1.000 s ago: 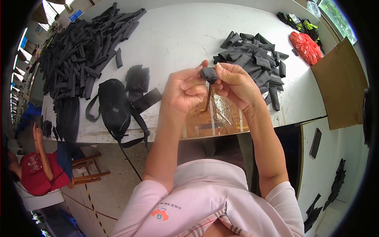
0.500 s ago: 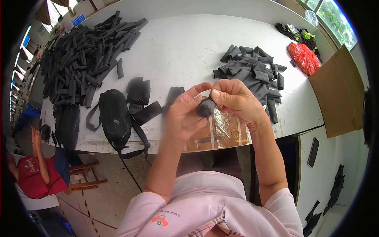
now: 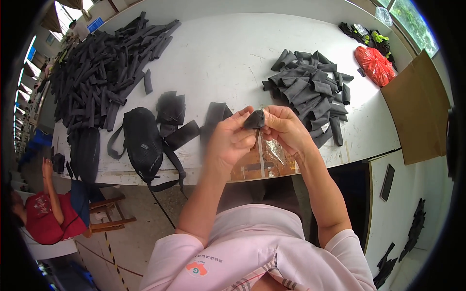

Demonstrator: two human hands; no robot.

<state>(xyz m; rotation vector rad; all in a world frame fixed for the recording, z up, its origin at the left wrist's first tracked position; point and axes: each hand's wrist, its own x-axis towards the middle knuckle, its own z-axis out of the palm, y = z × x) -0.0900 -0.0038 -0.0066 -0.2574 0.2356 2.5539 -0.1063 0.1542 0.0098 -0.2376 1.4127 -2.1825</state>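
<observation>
Both of my hands are raised over the near edge of the table, closed on one small dark grey fabric piece [image 3: 254, 120]. My left hand [image 3: 232, 141] pinches its left side between thumb and fingers. At the right end, my right hand [image 3: 286, 130] grips it with thumb and fingertips. The piece looks rolled or folded, with a narrow dark strip hanging below it. Beneath my hands a brown taped patch [image 3: 240, 173] covers part of the tabletop. Just left of my left hand lies another flat dark fabric piece [image 3: 217, 112].
A large heap of dark fabric strips [image 3: 104, 72] covers the table's left; a smaller pile of fabric tubes [image 3: 315, 92] lies right. A black mesh pouch [image 3: 141, 145] with straps is near the front edge. Far right are a red plastic bag [image 3: 374, 65] and cardboard [image 3: 420, 111]. Another person [image 3: 51, 213] sits left.
The fabric piece has been turned in my fingers: its rounded end faced me, and now it lies more sideways, higher between the fingertips. My right hand has shifted slightly down and left.
</observation>
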